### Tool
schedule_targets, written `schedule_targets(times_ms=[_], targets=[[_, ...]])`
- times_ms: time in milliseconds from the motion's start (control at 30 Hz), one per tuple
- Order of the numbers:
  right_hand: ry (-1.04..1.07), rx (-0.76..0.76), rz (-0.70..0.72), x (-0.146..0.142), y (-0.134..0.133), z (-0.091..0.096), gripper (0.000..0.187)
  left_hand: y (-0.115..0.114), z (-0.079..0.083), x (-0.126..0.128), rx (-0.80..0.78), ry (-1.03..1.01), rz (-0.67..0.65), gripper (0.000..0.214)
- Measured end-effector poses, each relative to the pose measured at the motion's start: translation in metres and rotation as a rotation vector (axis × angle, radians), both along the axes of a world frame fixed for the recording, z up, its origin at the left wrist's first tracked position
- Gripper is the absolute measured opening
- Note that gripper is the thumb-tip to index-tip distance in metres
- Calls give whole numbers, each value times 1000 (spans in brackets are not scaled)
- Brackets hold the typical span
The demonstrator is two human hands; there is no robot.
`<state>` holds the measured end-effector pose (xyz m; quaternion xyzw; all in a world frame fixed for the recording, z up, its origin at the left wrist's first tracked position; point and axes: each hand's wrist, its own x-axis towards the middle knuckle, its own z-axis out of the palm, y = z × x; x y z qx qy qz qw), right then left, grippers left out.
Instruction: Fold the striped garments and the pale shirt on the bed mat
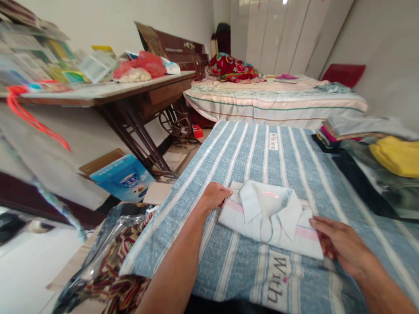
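Note:
A folded white collared shirt with pink bands lies on a blue-and-white striped bed cover, its collar on top. My left hand pinches the shirt's far left corner between thumb and fingers. At the shirt's right edge, my right hand has its thumb and index finger on the fabric, with the other fingers curled partly beneath the edge.
To the right are stacked folded clothes and a yellow garment. A cluttered sewing-machine table stands at the left, above a blue bag. Another bed is behind. Plastic-wrapped striped fabric lies at lower left.

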<state>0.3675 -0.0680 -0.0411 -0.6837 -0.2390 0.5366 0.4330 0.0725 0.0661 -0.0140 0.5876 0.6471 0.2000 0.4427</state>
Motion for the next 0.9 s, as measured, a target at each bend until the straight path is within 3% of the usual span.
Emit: schedule_targets(times_ms=[300,633,900], targets=[[40,46,119,-3,8,-2,33,5,-4,-1,11,-60,-35,20],[-278,224,46,-6,12,-3,29,5,6,1,197,-58,-97,26],[24,88,-58,-14,17,4,30,3,10,3,16,-251,46,33]])
